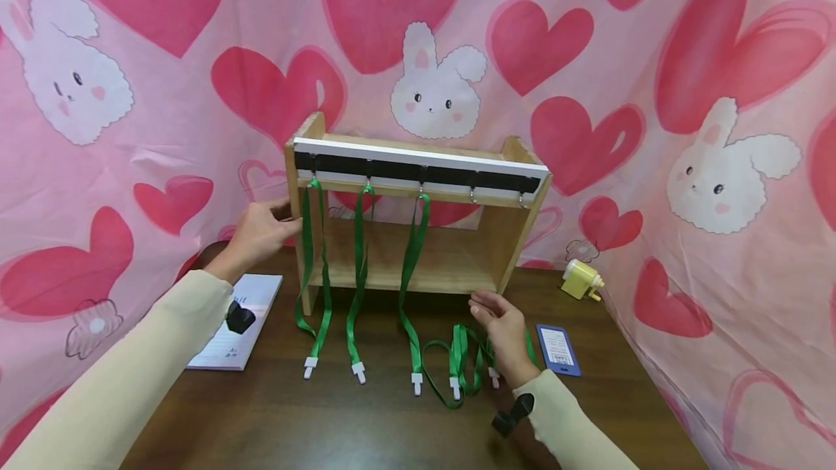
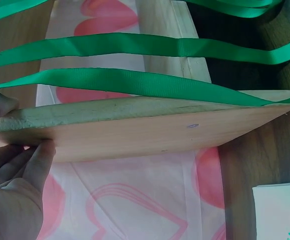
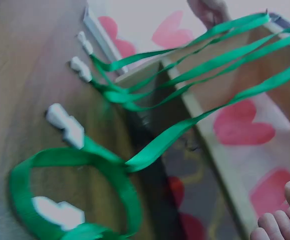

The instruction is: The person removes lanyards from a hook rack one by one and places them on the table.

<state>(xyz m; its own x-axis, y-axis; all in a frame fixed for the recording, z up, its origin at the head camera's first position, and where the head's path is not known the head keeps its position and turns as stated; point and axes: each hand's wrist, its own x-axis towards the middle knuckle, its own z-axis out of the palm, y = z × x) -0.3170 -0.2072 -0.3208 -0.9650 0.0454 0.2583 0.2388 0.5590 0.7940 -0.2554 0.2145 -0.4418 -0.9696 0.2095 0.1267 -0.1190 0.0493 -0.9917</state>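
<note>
Fingers of left hand (image 1: 261,229) clamped on wooden rack (image 1: 451,261)

Left thumb and fingers pinch the rack's left side panel. Right hand (image 1: 504,328): fingers loosely bent at the lower right corner (cannot tell whether they grip it). Rack stands on the table (image 1: 313,426); three green lanyards (image 1: 360,249) hang from its hooks (image 1: 473,196). Loose lanyards (image 1: 459,350) lie near the right hand.

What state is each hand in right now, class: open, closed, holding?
Left hand: holding the wooden rack by its left side.
Right hand: open, near the rack's lower edge; contact unclear.
</note>
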